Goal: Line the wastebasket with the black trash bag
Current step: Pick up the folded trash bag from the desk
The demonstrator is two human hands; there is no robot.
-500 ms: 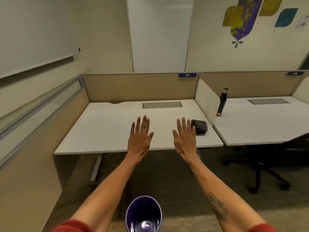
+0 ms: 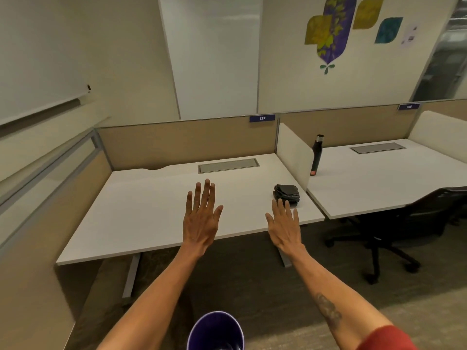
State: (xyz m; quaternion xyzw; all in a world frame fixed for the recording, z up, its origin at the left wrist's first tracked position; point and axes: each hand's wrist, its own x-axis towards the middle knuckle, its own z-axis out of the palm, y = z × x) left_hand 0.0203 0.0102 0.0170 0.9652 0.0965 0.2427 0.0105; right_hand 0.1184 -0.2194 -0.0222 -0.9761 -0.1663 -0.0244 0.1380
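The black trash bag (image 2: 286,193) lies folded in a small stack on the white desk (image 2: 141,215), near the desk's right front corner and just past the fingertips of the right hand (image 2: 284,226); whether those fingertips touch the stack cannot be told from the head view. The right hand is flat, palm down, fingers spread and gripping nothing. The left hand (image 2: 201,218) hovers over the desk's front middle, well to the left of the folded bag, also flat with fingers extended and slightly fanned, holding nothing. The wastebasket (image 2: 216,330), with a purple interior, stands on the carpet at the bottom of the view, between the two forearms and well behind both sets of fingers. Beyond the right hand's fingers, past a white divider panel (image 2: 294,154), a dark water bottle (image 2: 317,154) stands upright on the neighbouring desk.
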